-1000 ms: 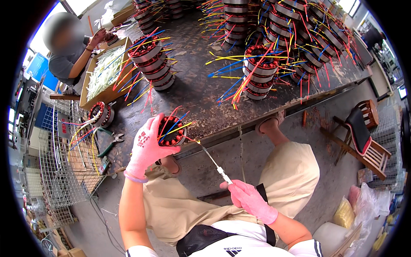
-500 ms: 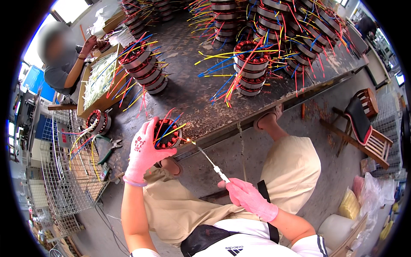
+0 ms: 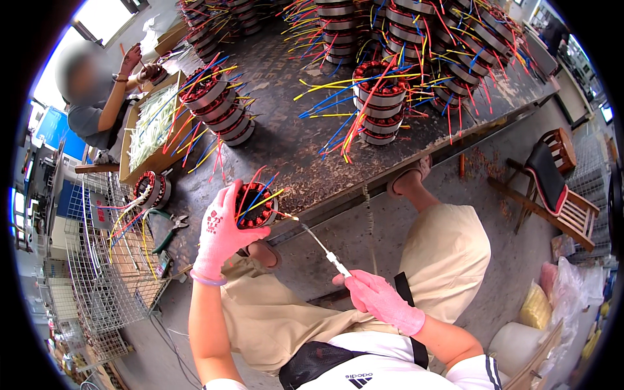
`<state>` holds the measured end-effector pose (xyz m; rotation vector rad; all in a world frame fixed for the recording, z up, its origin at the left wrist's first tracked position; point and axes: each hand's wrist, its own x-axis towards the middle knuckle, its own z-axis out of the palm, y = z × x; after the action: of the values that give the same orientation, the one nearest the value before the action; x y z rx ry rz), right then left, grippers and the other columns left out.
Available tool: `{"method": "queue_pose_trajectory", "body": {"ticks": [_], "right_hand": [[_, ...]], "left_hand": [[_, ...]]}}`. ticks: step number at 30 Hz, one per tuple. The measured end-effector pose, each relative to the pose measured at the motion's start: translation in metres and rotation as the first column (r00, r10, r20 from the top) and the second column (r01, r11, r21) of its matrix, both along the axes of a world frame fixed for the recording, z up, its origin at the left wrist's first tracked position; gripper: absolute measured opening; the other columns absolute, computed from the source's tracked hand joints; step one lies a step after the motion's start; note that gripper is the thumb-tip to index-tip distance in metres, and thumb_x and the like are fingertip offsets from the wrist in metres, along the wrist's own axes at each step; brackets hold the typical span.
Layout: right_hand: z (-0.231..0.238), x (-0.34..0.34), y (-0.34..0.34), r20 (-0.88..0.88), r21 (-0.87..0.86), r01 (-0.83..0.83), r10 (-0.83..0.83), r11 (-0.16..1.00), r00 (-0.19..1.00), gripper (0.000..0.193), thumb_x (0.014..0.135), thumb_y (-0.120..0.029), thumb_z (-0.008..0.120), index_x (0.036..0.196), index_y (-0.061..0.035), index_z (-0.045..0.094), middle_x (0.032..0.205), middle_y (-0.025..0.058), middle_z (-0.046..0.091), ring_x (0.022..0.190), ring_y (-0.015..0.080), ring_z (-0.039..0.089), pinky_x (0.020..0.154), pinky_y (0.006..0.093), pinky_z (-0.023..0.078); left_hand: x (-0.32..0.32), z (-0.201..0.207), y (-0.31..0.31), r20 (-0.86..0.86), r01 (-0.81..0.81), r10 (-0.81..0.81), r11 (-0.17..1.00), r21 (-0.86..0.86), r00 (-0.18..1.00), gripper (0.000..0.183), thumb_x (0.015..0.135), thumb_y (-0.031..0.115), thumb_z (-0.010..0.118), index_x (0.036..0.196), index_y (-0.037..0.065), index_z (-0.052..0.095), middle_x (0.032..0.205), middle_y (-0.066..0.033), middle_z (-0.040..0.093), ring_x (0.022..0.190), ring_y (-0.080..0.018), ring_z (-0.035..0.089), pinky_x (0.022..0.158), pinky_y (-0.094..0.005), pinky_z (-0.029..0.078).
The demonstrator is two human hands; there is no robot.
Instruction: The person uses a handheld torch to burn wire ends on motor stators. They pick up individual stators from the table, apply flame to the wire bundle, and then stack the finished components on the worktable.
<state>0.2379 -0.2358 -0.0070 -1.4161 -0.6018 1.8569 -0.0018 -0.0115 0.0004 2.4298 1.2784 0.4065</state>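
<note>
My left hand [image 3: 221,231], in a pink glove with red print, is closed around a motor stator [image 3: 259,207] at the table's near edge. Red windings line the stator's ring, and red, blue and yellow leads stick out of it. A pink glove also covers my right hand [image 3: 380,299], which grips a slim rod-like tool [image 3: 331,257] by its white handle. The tool's thin metal shaft points up and left. Its tip is at a short wire end on the stator's right side; whether the two touch is too small to tell.
Stacked stators [image 3: 380,107] stand on the worn table [image 3: 286,149]. At left are another stator [image 3: 153,190], green-handled pliers [image 3: 170,233], a carton [image 3: 140,170] of white sleeves and a wire rack [image 3: 97,260]. A co-worker [image 3: 97,97] works beyond. A wooden chair [image 3: 552,185] stands at right.
The bright orange glow at the tool's tip has faded. My hands keep nearly the same pose. The co-worker's raised hand has moved up, and their other hand shows at a stator.
</note>
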Motion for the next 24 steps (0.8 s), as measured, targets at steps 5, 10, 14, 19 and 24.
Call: {"method": "queue_pose_trajectory", "body": {"ticks": [5, 10, 14, 19, 24], "right_hand": [[-0.001, 0.001, -0.001, -0.004, 0.021, 0.008, -0.008, 1.0, 1.0, 0.033, 0.104, -0.027, 0.047, 0.122, -0.0032, 0.063, 0.06, -0.0041, 0.043, 0.053, 0.0036, 0.036, 0.049, 0.0217, 0.028], [0.002, 0.001, 0.0, 0.017, -0.001, 0.0, 0.0, 1.0, 1.0, 0.034, 0.104, -0.027, 0.047, 0.122, -0.0036, 0.063, 0.059, -0.0041, 0.043, 0.053, 0.0038, 0.036, 0.05, 0.0217, 0.029], [-0.008, 0.0, -0.003, -0.007, 0.027, 0.022, -0.021, 0.999, 1.0, 0.034, 0.104, -0.028, 0.047, 0.122, -0.0036, 0.063, 0.059, -0.004, 0.043, 0.052, 0.0039, 0.037, 0.05, 0.0219, 0.03], [0.004, 0.0, 0.0, -0.013, -0.013, 0.008, -0.008, 1.0, 1.0, 0.034, 0.104, -0.028, 0.047, 0.123, -0.0039, 0.062, 0.059, -0.004, 0.043, 0.053, 0.0036, 0.035, 0.049, 0.0218, 0.028], [-0.001, 0.003, -0.002, 0.013, 0.02, -0.024, 0.024, 1.0, 1.0, 0.033, 0.105, -0.029, 0.045, 0.123, -0.0059, 0.062, 0.061, -0.0034, 0.045, 0.05, 0.0039, 0.037, 0.045, 0.023, 0.029]], "left_hand": [[0.002, 0.002, -0.001, -0.01, -0.009, 0.008, 1.0, -0.015, 1.0, 0.102, 0.057, 0.034, 0.091, 0.14, -0.003, 0.044, 0.128, -0.0192, 0.056, 0.118, -0.0367, 0.056, 0.1, -0.0423, 0.046], [-0.001, -0.003, 0.0, -0.012, -0.001, 0.002, 1.0, 0.011, 1.0, 0.103, 0.057, 0.033, 0.091, 0.141, -0.002, 0.043, 0.128, -0.0187, 0.056, 0.116, -0.0362, 0.057, 0.099, -0.0419, 0.047], [-0.003, -0.008, 0.001, -0.007, 0.009, -0.009, 0.999, 0.05, 1.0, 0.106, 0.054, 0.029, 0.092, 0.143, 0.0, 0.042, 0.125, -0.0166, 0.057, 0.114, -0.0342, 0.059, 0.097, -0.0405, 0.048], [-0.003, -0.007, 0.001, -0.007, 0.009, -0.008, 0.999, 0.044, 1.0, 0.106, 0.055, 0.029, 0.092, 0.143, 0.0, 0.041, 0.125, -0.0165, 0.057, 0.114, -0.034, 0.058, 0.097, -0.0407, 0.048], [-0.003, -0.006, 0.0, -0.024, 0.013, -0.012, 0.998, 0.054, 1.0, 0.106, 0.055, 0.029, 0.091, 0.144, 0.0, 0.041, 0.125, -0.0164, 0.057, 0.115, -0.0338, 0.058, 0.097, -0.0406, 0.048]]}}
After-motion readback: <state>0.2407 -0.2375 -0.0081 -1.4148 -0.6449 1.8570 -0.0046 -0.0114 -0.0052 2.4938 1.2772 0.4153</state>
